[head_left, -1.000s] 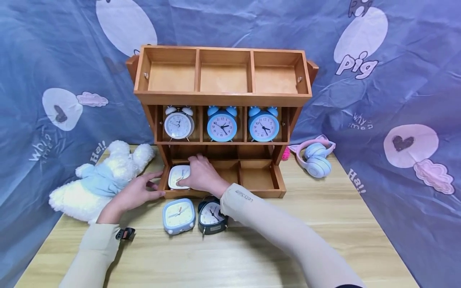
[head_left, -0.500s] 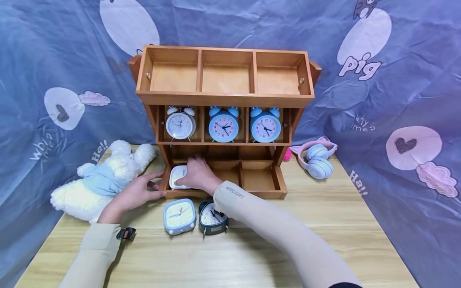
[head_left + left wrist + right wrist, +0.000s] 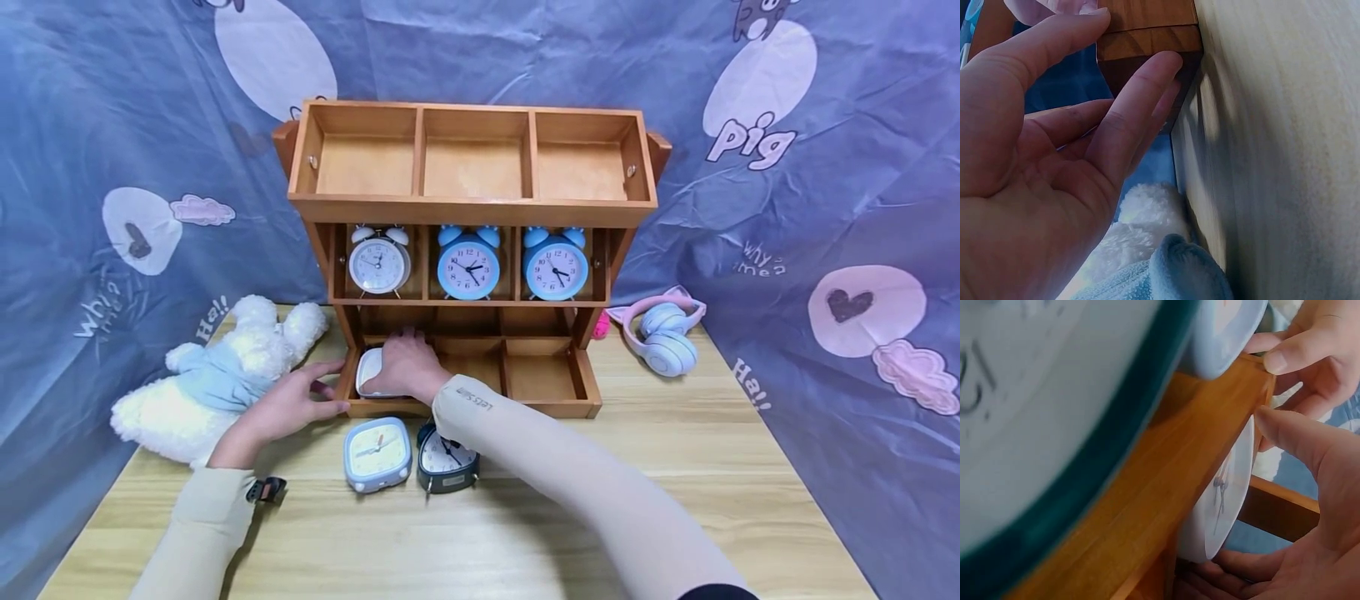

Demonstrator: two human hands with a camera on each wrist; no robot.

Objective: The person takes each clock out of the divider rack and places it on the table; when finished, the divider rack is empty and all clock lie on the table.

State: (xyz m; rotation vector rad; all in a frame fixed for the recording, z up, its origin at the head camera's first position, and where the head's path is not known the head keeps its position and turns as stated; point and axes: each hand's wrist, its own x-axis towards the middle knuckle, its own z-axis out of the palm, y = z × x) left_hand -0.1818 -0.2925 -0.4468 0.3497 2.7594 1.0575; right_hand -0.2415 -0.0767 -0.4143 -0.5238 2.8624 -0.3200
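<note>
My right hand point(image 3: 411, 367) grips a white square alarm clock point(image 3: 369, 372) in the lower left compartment of a wooden shelf point(image 3: 472, 212). In the right wrist view, the thumb lies at one edge of this clock point(image 3: 1225, 494) and the fingers at the opposite edge. Much of its face is hidden from the head view by the hand. At the shelf's lower left front corner, my left hand point(image 3: 292, 406) has its fingers extended; its fingertips touch the wood in the left wrist view. A light blue square clock point(image 3: 377, 454) and a dark green clock point(image 3: 447, 460) stand in front on the table.
One white twin-bell clock point(image 3: 378, 265) and two blue ones point(image 3: 468, 267) fill the middle row. A white plush toy point(image 3: 217, 379) lies left of the shelf, close to the left arm. Headphones point(image 3: 663, 333) rest to its right. Printed blue cloth point(image 3: 750, 208) hangs behind.
My right hand has shifted slightly left over the white square clock and now covers more of its face. The left hand stays at the shelf corner. The head view has moved slightly.
</note>
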